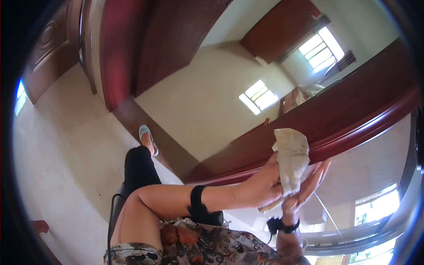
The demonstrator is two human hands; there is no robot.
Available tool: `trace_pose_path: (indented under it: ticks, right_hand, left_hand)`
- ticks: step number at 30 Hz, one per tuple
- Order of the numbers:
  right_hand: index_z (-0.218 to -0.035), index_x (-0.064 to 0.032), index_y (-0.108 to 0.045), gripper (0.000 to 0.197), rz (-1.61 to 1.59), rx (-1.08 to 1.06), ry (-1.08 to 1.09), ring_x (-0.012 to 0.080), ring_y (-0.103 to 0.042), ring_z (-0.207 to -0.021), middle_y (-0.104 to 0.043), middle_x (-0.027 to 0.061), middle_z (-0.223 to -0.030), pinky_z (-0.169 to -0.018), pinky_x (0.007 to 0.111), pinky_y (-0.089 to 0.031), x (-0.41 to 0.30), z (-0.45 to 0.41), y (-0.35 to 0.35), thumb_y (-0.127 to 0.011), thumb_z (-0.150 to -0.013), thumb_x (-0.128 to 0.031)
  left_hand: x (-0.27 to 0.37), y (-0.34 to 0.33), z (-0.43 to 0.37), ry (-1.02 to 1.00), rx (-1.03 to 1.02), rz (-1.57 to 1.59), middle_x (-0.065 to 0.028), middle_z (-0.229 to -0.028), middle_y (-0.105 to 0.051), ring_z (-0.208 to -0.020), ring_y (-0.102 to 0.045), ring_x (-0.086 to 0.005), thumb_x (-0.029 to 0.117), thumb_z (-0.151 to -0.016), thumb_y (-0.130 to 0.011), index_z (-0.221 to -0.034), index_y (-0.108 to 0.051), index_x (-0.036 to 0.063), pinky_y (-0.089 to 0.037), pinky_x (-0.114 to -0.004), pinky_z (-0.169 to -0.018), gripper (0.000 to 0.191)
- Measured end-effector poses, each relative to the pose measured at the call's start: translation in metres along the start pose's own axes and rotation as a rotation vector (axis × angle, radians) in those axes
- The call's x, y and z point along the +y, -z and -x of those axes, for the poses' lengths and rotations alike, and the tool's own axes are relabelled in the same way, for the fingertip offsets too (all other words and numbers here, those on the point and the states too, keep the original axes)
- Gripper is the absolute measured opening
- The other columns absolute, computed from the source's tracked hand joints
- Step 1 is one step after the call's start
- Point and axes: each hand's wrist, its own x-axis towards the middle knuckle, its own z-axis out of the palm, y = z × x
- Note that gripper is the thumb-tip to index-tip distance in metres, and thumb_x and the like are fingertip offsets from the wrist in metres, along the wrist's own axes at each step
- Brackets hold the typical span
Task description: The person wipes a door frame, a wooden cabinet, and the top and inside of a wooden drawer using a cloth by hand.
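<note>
A cream cloth [292, 155] is folded over the edge of a dark red door frame [357, 135]. My left hand [265, 184] grips the cloth from the left, its fingers partly hidden behind the folds. On the cloth's other side is my right hand [311, 185], with its fingers stretched up close to the frame's moulded edge. The cloth covers part of that palm, so I cannot tell whether it also holds the fabric. Below both hands, a loose end of the cloth [270, 208] hangs down.
A brown threshold strip [159, 139] crosses the doorway, with my shoe [145, 132] on it. The dark red door [172, 43] stands swung into the room beyond. Sunlight patches [258, 96] lie on that floor. A thin black cable [110, 225] runs beside my left arm.
</note>
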Motion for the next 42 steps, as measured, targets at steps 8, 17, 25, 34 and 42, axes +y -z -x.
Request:
trace_pose_path:
  ticks: [8, 17, 25, 34, 42]
  right_hand:
    - [-0.133, -0.0097, -0.051, 0.075, -0.315, -0.403, -0.139, 0.0364, -0.025, -0.140, -0.021, 0.0220, -0.152, -0.110, 0.045, -0.030, -0.036, -0.006, -0.002, -0.083, -0.066, -0.021]
    - [-0.115, 0.0007, -0.061, 0.036, 0.196, 0.261, 0.103, 0.0346, -0.054, -0.117, -0.054, 0.0218, -0.129, -0.099, 0.041, -0.042, -0.024, -0.049, 0.056, -0.065, -0.083, -0.014]
    - [-0.144, -0.0104, -0.039, 0.074, 0.912, 0.262, 0.137, 0.0429, -0.017, -0.141, -0.022, 0.0199, -0.153, -0.112, 0.054, -0.018, 0.025, -0.119, 0.059, -0.067, -0.076, -0.025]
    - [-0.087, -0.0245, -0.071, 0.030, 0.654, -0.140, 0.372, 0.0423, -0.046, -0.120, -0.056, 0.0135, -0.114, -0.104, 0.070, -0.023, 0.054, 0.044, -0.031, -0.070, -0.057, -0.031]
    - [-0.119, -0.0136, -0.065, 0.062, 0.683, -0.028, 0.093, 0.0360, -0.041, -0.124, -0.058, 0.0116, -0.117, -0.100, 0.053, -0.035, 0.080, 0.011, 0.031, -0.063, -0.076, -0.059]
  left_hand:
    - [0.046, 0.013, 0.006, 0.567, -0.187, 0.469, -0.0108, -0.117, -0.058, -0.105, -0.056, -0.0199, 0.018, -0.092, -0.053, -0.131, -0.046, 0.0012, -0.047, -0.033, -0.089, 0.043]
    - [-0.002, 0.081, 0.069, 0.331, -0.206, 0.045, -0.0160, -0.134, -0.048, -0.113, -0.056, -0.0214, 0.014, -0.094, -0.057, -0.146, -0.023, 0.0108, -0.049, -0.032, -0.091, 0.062]
    - [-0.090, 0.273, 0.344, 0.661, 0.810, -0.556, -0.0159, -0.113, -0.058, -0.100, -0.059, -0.0245, 0.010, -0.091, -0.057, -0.141, -0.032, 0.0035, -0.048, -0.034, -0.087, 0.057]
    - [-0.117, 0.225, 0.548, 1.227, 0.835, -0.594, -0.0202, -0.119, -0.059, -0.107, -0.057, -0.0384, 0.043, -0.092, -0.050, -0.139, -0.041, 0.0085, -0.046, -0.045, -0.090, 0.059]
    - [-0.048, 0.207, 0.441, 1.482, 0.486, -0.857, -0.0279, -0.110, -0.062, -0.105, -0.057, -0.0458, 0.051, -0.095, -0.042, -0.126, -0.054, 0.0053, -0.046, -0.050, -0.087, 0.056]
